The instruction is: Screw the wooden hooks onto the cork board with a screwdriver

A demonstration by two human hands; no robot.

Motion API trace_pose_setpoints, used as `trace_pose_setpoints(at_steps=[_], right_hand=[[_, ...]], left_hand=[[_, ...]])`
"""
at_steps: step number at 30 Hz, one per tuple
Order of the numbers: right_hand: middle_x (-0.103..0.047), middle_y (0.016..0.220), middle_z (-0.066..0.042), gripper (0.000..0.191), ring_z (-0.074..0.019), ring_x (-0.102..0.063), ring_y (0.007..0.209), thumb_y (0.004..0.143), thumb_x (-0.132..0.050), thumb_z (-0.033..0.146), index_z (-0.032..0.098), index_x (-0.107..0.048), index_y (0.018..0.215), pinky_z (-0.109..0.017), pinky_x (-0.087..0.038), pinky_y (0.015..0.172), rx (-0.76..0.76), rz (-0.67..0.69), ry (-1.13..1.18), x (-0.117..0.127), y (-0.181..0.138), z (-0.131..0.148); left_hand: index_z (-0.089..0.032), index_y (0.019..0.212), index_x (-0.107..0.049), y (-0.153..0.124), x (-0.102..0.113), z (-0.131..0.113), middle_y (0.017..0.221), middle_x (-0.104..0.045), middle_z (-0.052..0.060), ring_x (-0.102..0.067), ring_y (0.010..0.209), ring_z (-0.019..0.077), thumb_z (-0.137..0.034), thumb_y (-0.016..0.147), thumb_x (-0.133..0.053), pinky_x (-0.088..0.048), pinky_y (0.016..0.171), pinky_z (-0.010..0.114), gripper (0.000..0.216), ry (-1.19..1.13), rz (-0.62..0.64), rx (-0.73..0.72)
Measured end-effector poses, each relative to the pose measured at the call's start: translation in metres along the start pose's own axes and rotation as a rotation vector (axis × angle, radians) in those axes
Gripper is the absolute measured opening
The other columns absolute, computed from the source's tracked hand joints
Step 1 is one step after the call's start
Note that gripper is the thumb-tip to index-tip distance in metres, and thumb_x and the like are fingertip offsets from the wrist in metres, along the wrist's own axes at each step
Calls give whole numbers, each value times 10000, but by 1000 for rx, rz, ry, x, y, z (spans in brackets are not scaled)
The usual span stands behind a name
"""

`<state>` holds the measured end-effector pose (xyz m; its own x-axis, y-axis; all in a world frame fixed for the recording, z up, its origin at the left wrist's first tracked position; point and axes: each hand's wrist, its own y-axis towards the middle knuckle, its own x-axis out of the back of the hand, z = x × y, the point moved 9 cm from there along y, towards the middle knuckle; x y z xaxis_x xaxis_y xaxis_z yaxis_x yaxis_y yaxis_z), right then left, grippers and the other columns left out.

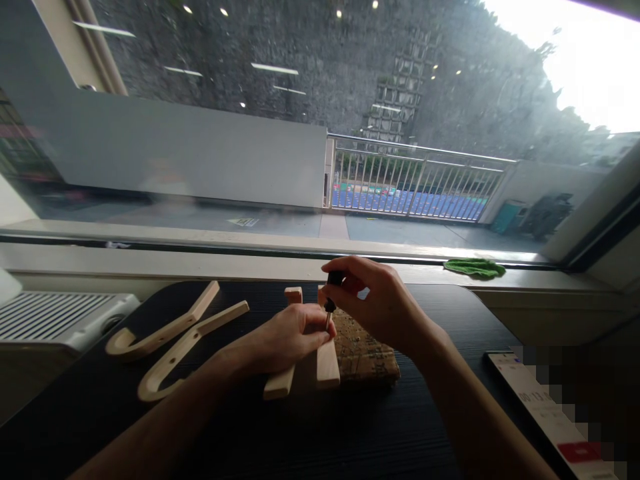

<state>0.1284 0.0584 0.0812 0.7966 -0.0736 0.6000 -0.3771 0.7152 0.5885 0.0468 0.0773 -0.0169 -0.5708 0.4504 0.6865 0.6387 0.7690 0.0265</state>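
Observation:
My right hand [383, 293] grips the black handle of a screwdriver [329, 305], its shaft pointing down at a light wooden bar [328, 367]. Around the shaft's lower end, the thumb and fingers of my left hand [295, 337] are pinched together; what lies between them is hidden. That hand also rests across a second wooden bar [279, 383] to the left. Under and beside the right-hand bar is a brown, printed flat block [367, 350]. The screwdriver's tip is hidden by my left fingers.
Two curved wooden hook-shaped pieces [173, 360] with holes lie on the dark table [400, 433] at left. A phone-like device showing a timer [535, 400] is at right. A green cloth [475, 268] lies on the windowsill; a white slatted unit [65, 320] stands at far left.

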Motion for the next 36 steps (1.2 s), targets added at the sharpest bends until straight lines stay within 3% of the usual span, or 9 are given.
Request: trace_pose_setpoints(at_steps=[5, 8, 11, 15, 23, 31, 36], right_hand=[[-568, 672, 21, 224, -86, -492, 594, 761, -625, 358, 174, -578, 880, -225, -401, 559, -38, -57, -62, 3, 1, -3], [-596, 710, 12, 264, -87, -505, 589, 761, -617, 384, 182, -575, 924, -226, -406, 547, -61, -24, -51, 3, 0, -5], [-634, 882, -8, 314, -85, -533, 620, 787, -590, 302, 222, -555, 1088, -229, -426, 576, -40, 33, -16, 2, -2, -2], [-640, 929, -19, 254, -95, -571, 725, 830, -499, 161, 209, -606, 1055, -227, -443, 668, 20, 39, 25, 3, -3, 4], [-592, 755, 9, 192, -82, -514, 628, 787, -606, 277, 183, -586, 953, -216, -425, 618, 13, -28, -15, -1, 1, 4], [-615, 889, -23, 304, -95, -540, 703, 844, -489, 183, 187, -565, 1138, -237, -433, 678, 70, 7, -28, -5, -1, 6], [-624, 966, -52, 292, -119, -571, 791, 868, -454, 176, 178, -550, 1143, -256, -439, 717, 96, 10, 5, -6, 0, 7]], left_hand=[[-188, 810, -643, 1, -1, 1, 817, -616, -6, -555, 819, 157, -283, 816, -465, -402, 731, 242, 202, 1, 2, 8], [-186, 818, -643, 1, -1, 1, 829, -617, -3, -556, 825, 158, -293, 823, -460, -403, 743, 246, 212, -15, 5, 3], [-188, 815, -641, 0, -1, 1, 858, -617, -2, -557, 832, 157, -302, 825, -460, -405, 748, 244, 214, -28, 3, 3], [-191, 786, -636, -1, 0, -1, 816, -612, -11, -555, 802, 147, -288, 826, -457, -402, 731, 235, 208, -13, 5, -10], [-193, 804, -640, 1, -1, 1, 816, -624, -10, -560, 823, 158, -287, 821, -457, -401, 736, 240, 207, 12, -4, 2], [-186, 810, -642, 1, -2, 2, 833, -632, -1, -568, 832, 168, -307, 826, -448, -406, 760, 257, 229, -7, 3, 0], [-180, 802, -648, 2, -1, 0, 837, -636, 6, -568, 832, 166, -293, 818, -465, -405, 764, 254, 215, -17, 0, -22]])
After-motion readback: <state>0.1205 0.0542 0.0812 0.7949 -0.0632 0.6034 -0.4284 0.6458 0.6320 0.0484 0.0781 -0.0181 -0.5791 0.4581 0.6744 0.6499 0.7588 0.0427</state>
